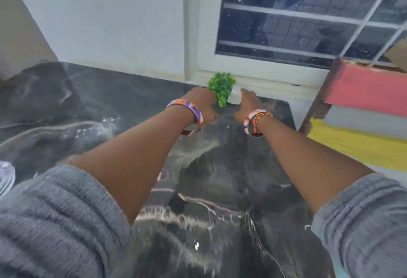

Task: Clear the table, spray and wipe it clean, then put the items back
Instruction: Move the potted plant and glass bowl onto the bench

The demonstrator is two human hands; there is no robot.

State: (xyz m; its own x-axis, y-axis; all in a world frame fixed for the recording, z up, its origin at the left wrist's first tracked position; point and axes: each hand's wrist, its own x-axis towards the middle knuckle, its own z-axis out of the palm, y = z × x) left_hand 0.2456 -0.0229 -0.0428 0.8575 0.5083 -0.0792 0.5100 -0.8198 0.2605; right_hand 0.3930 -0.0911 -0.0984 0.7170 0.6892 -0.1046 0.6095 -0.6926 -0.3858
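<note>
A small green plant [222, 86] in a white pot [234, 98] stands at the far edge of the dark marble table [110, 106], below the window. My left hand [201, 101] is against the pot's left side and my right hand [247, 104] against its right side, both wrapped around it. The fingers are mostly hidden behind the leaves and pot. Both wrists wear coloured bangles, and grey sleeves are pushed up my forearms.
A window with white bars [308, 13] and a white wall rise behind the table. A wooden chair with a pink back [363, 84] and yellow cloth [356, 145] stands at the right. A pale object [5, 175] peeks in at the left edge.
</note>
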